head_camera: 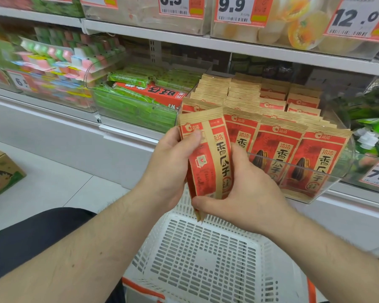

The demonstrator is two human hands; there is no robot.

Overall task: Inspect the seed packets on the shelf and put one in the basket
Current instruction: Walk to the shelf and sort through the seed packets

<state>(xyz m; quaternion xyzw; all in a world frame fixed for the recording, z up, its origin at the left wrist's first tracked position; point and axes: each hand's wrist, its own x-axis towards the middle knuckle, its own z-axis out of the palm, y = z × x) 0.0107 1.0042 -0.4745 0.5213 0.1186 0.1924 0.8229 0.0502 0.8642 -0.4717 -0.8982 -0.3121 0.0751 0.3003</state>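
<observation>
while both hands — left hand (pixel 170 165), right hand (pixel 239 193) — grip one seed packet (pixel 208 158), it hangs above the basket (pixel 206 259).

Middle shelf: white metal store shelf (pixel 127 125) is carrying clear plastic bins side by side.
Right bin: clear curved-front bin (pixel 328 182) is holding upright rows of red-and-tan paper seed packets (pixel 278 149).
Centre bin: green wrapped bars (pixel 129 106) are lying beside a red carton (pixel 153 92).
Floor: white perforated plastic basket (pixel 206 254) is sitting below the shelf.
</observation>
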